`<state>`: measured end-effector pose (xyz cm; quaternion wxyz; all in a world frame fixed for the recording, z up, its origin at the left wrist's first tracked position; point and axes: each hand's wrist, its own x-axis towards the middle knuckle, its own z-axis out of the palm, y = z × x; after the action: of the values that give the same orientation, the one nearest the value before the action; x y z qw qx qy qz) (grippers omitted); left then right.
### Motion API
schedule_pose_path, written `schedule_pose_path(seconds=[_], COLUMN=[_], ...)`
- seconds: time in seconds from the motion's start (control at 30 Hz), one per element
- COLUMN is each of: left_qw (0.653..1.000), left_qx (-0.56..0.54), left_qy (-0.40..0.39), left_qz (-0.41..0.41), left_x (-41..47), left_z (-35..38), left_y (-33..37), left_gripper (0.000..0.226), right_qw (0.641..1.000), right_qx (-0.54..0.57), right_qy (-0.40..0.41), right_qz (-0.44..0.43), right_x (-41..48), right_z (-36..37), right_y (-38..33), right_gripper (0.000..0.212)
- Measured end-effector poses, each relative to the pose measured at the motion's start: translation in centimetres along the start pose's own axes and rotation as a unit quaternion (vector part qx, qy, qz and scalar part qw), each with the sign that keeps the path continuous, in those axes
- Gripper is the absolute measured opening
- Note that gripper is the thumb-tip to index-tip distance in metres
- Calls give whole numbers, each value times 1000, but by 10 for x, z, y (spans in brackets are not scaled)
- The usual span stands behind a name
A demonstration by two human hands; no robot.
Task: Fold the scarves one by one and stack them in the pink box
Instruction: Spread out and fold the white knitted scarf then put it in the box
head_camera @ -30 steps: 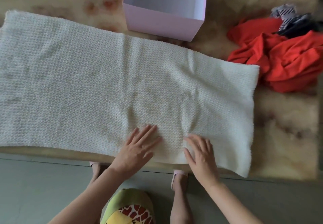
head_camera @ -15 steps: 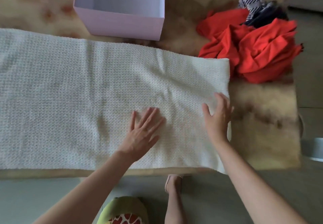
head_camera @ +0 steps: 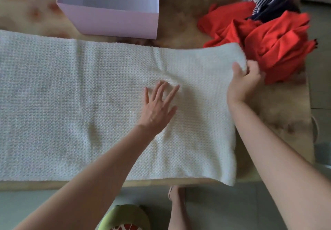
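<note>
Pinning the white scarf (head_camera: 71,104) flat: left hand (head_camera: 157,107), fingers spread mid-cloth, anchors it for the fold. Right hand (head_camera: 241,84) pinches the scarf's right end, raised off the rug (head_camera: 279,115), probably to carry it leftward. Pink box (head_camera: 111,21) sits just behind the scarf, ready for stacking.

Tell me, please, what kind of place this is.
Probably a home floor: a fluffy rug on grey tiles, with a pink box and a heap of scarves on it.

No readable text, labels or numbers; the red-and-yellow print on the green garment (head_camera: 125,219) is maybe just pattern, cropped.
</note>
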<state>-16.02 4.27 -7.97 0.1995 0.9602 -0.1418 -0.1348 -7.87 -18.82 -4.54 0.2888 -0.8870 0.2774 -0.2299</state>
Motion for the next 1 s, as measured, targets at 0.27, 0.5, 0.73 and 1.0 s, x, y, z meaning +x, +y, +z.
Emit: schedule_pose_path(seconds=[0.27, 0.5, 0.73, 1.0], left_qw=[998, 994, 997, 992], left_qx=[40, 77, 46, 69], left_qy=[-33, -65, -29, -35], left_qz=[-22, -42, 51, 96], left_x=[31, 56, 20, -18], left_z=[-2, 0, 24, 45], left_y=[8, 13, 35, 47], left_gripper=[70, 85, 80, 79], right_qw=[991, 976, 915, 941], right_qx=[-98, -47, -30, -35], right_qy=[-66, -198, -377, -307], right_qz=[-59, 80, 143, 137], right_x=[26, -27, -76, -88], right_z=[13, -14, -84, -109], right_y=[8, 52, 78, 114], right_gripper=[47, 46, 37, 41])
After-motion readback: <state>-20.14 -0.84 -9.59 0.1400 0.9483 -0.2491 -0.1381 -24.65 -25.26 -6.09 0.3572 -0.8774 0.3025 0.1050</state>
